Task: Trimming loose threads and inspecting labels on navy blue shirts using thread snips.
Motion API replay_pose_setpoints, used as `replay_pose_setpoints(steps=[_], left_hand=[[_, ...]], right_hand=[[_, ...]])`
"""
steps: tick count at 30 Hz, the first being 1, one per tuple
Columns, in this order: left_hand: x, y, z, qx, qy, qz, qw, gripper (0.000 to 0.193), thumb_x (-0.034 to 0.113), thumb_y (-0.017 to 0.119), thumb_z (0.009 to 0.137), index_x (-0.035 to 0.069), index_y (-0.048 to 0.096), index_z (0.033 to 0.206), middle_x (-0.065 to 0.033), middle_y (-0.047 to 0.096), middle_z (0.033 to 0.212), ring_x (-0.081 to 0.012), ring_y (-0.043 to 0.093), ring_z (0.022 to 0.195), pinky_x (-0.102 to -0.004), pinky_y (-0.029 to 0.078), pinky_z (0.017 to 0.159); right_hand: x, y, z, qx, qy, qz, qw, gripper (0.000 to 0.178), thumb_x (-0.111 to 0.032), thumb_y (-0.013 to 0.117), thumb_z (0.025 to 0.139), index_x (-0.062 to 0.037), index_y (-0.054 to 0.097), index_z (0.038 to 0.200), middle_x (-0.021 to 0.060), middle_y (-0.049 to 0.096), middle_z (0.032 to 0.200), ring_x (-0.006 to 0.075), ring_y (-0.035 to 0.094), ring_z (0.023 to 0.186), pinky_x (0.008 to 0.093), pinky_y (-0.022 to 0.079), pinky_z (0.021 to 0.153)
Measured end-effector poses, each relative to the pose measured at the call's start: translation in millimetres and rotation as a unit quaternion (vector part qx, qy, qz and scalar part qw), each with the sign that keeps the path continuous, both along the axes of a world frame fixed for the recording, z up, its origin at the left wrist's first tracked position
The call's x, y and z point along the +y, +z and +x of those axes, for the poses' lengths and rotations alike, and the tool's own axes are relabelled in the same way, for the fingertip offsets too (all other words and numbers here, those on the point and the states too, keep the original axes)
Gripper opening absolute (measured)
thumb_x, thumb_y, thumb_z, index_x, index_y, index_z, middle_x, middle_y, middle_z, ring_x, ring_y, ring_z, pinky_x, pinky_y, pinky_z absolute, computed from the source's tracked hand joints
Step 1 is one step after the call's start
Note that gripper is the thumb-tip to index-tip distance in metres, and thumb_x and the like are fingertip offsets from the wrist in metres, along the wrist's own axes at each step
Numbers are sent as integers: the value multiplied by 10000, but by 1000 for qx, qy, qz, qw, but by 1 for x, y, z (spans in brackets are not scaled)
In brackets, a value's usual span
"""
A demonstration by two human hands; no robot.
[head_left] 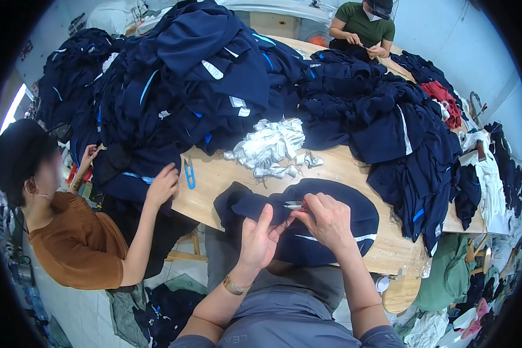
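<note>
A dark navy garment [342, 203] with a white stripe lies across the near edge of the table, partly over my lap. My left hand [259, 240] grips a fold of it, thumb pointing up. In my right hand [327, 219] is a small pair of thread snips [296, 205], its metal blades pointing left against the cloth. The snips' handle is mostly hidden by my fingers. Just beyond the garment sits a heap of white fabric labels [272, 145].
Big piles of navy garments [185, 75] cover the back and right of the wooden table [200, 197]. Blue-handled snips [189, 174] lie left of the labels. A co-worker in brown [81, 243] handles navy cloth at left; another person in green [362, 29] works at the far side.
</note>
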State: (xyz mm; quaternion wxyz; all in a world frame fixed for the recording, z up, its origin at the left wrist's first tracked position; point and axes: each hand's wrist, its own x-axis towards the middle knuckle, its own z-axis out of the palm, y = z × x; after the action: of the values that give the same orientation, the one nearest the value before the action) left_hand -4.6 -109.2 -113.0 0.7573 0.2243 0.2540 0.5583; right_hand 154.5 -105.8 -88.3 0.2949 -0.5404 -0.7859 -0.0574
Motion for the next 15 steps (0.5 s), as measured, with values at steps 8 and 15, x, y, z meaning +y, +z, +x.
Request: replay_pose_setpoints(steps=[8, 15], left_hand=[[0, 2, 1, -14, 9, 19, 1000, 195, 135, 389, 975, 9, 503, 1070, -83, 575, 1040, -170, 582, 968, -378, 487, 904], [-4, 0, 6, -6, 42, -3, 999, 179, 134, 396, 973, 15, 511, 1042, -51, 568, 991, -131, 569, 929, -361, 490, 891]], right_hand=[[2, -5, 3, 94, 10, -21, 995, 287, -315, 669, 785, -65, 530, 807, 23, 499, 605, 161, 499, 494, 265, 393, 451], [-9, -6, -22, 440, -14, -194, 877, 282, -213, 729, 762, -42, 507, 734, -37, 387, 537, 30, 335, 495, 196, 300, 449]])
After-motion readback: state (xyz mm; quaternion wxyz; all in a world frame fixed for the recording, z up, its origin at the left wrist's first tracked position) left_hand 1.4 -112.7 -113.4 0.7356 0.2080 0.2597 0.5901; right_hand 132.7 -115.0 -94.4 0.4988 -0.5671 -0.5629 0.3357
